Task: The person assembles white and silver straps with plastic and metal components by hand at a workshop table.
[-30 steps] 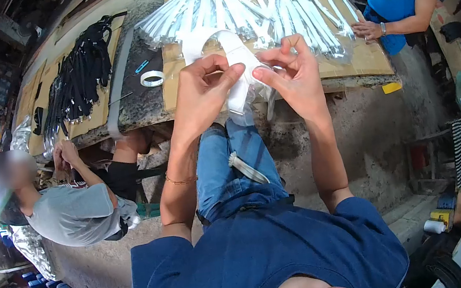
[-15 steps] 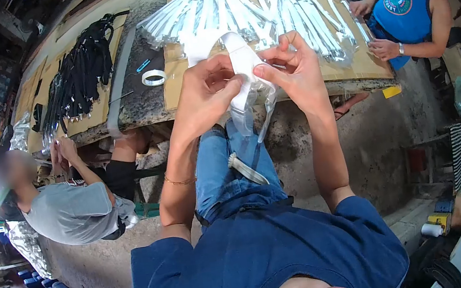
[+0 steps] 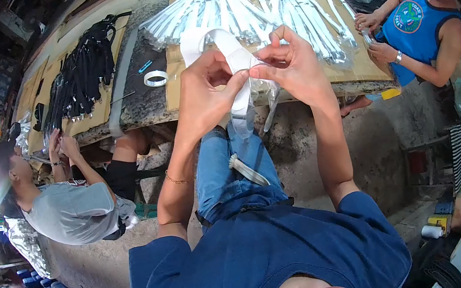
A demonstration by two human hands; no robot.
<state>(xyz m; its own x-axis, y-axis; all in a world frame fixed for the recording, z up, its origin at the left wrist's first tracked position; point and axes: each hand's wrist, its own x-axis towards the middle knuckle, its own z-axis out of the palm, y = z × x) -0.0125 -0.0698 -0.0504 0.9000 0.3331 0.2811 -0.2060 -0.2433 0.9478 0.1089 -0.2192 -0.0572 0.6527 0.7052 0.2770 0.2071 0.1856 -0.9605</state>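
Observation:
A white strap (image 3: 234,49) with clear plastic hanging from it is held up over the table's front edge, above my lap. My left hand (image 3: 208,91) pinches it from the left between thumb and fingers. From the right, my right hand (image 3: 294,70) grips the same strap, its thumb tip touching or almost touching my left thumb. The strap loops up behind my fingers, and its lower end hangs in front of the table edge. Behind it lie fanned piles of white straps (image 3: 217,7) in clear plastic.
Black straps (image 3: 84,70) lie on cardboard (image 3: 120,38) at the left. A tape roll (image 3: 155,78) and a small blue tool (image 3: 145,66) are on the table (image 3: 142,104). One person in grey (image 3: 72,210) sits left; another in blue (image 3: 407,19) works at the right.
My thumbs have come together on the strap, and my right hand has shifted slightly left. The person at the right has moved outward, hands now closer together. The left person's head has turned.

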